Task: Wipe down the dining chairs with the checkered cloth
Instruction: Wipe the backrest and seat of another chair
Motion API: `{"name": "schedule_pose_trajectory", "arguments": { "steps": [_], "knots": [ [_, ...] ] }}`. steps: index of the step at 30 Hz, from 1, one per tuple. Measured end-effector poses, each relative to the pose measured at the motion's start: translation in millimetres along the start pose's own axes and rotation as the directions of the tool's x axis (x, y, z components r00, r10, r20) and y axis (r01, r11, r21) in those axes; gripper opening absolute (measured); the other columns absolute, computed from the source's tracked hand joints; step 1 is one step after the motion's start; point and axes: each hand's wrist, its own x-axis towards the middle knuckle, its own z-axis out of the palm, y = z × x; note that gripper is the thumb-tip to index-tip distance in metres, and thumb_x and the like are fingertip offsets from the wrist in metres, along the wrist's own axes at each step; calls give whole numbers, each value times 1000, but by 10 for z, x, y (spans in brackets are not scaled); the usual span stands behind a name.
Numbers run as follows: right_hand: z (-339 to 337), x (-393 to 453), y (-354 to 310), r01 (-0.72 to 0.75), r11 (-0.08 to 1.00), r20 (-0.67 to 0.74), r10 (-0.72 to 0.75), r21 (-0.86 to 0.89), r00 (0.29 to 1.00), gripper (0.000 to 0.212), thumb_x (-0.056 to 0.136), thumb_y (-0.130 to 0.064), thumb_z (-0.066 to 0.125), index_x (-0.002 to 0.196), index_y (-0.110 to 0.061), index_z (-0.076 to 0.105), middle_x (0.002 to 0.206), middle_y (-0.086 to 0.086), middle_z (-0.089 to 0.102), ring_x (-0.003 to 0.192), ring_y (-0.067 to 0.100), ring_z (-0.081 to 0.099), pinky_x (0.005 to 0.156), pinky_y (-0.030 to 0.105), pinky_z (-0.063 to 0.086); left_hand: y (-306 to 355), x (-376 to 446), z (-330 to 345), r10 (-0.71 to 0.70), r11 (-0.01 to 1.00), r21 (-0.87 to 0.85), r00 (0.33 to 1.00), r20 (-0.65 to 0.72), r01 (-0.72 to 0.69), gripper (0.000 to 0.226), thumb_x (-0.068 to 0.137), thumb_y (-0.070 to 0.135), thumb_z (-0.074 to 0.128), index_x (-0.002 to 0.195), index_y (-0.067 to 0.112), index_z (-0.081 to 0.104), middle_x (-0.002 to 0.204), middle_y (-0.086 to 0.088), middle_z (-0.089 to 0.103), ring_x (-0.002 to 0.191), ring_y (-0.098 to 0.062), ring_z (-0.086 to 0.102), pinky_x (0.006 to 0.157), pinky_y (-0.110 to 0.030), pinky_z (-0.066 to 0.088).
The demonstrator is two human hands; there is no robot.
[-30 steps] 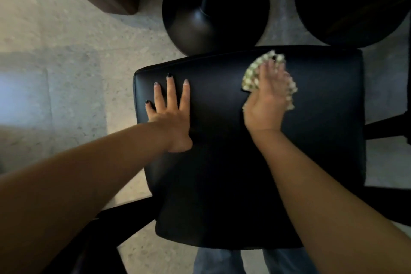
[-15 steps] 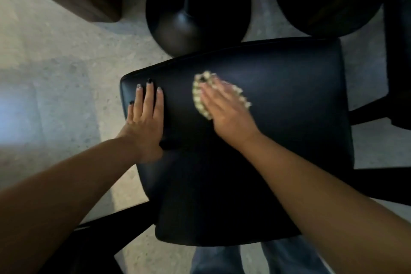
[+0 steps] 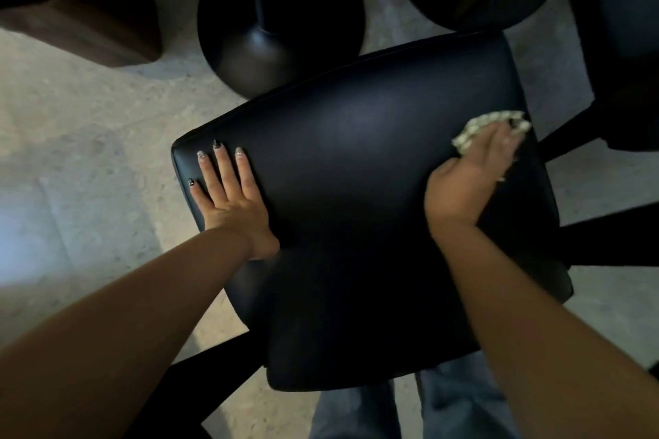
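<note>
From the head view, the left hand lies flat with straight fingers on the near left part of the black chair seat. The right hand presses the checkered cloth against the seat's far right edge, fingers laid over it. Two round black bases stand on the floor beyond.

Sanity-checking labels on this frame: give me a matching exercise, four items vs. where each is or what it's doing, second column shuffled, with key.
Column 1
1. left hand
2. right hand
3. checkered cloth
4. round black base

Column 2
A. on the floor beyond the seat's far edge
B. bunched under fingers near the seat's right edge
C. flat, fingers spread, on the left part of the chair seat
D. pressing the cloth onto the seat

Pairs: 1-C, 2-D, 3-B, 4-A
</note>
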Motion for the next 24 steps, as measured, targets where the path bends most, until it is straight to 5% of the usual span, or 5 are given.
{"name": "schedule_pose_trajectory", "arguments": {
  "steps": [4, 10, 15, 17, 24],
  "knots": [
    [238, -647, -415, 305, 951, 108, -309, 53, 945, 64, 70, 15, 58, 132, 19, 41, 140, 39, 35, 132, 57, 29, 109, 62, 27, 23, -23, -22, -17, 1000, 3, 1000, 14, 17, 155, 63, 59, 75, 109, 4, -62, 134, -24, -54, 132, -47, -41, 113, -60, -10],
    [208, -1161, -651, 619, 707, 399, -706, 342, 585, 56, 79, 13, 44, 135, 8, 45, 147, 22, 38, 140, 43, 26, 114, 54, 26, 58, -110, -61, -30, 999, 39, 999, -13, 31, 153, 65, 60, 75, 123, 1, -54, 142, -26, -47, 135, -46, -37, 115, -58, -6],
    [-206, -65, -123, 232, 923, 99, -273, 306, 957, 59, 78, 17, 45, 136, 11, 42, 147, 32, 30, 140, 45, 25, 120, 43, 13, 68, -206, -149, 162, 983, 108, 982, -100, -152, 149, 66, 52, 79, 134, 12, -48, 147, -17, -44, 140, -40, -32, 114, -63, 6],
    [-360, 375, 196, 85, 982, 92, -102, 169, 991, 65, 82, 8, 43, 145, 4, 30, 155, 25, 18, 145, 37, 12, 118, 25, 0, 56, -218, -242, 279, 954, 144, 953, -116, -262, 148, 66, 42, 81, 134, 20, -48, 150, -9, -42, 142, -38, -30, 113, -64, 10],
    [-223, 262, 251, -29, 999, 91, 26, 34, 996, 66, 82, 7, 40, 146, 8, 23, 156, 23, 17, 146, 37, 8, 118, 33, 0, -79, -40, -512, 435, 862, 230, 892, 123, -452, 127, 70, 15, 71, 146, 39, -28, 156, 8, -34, 144, -41, -23, 115, -58, 21]
  ]
}}
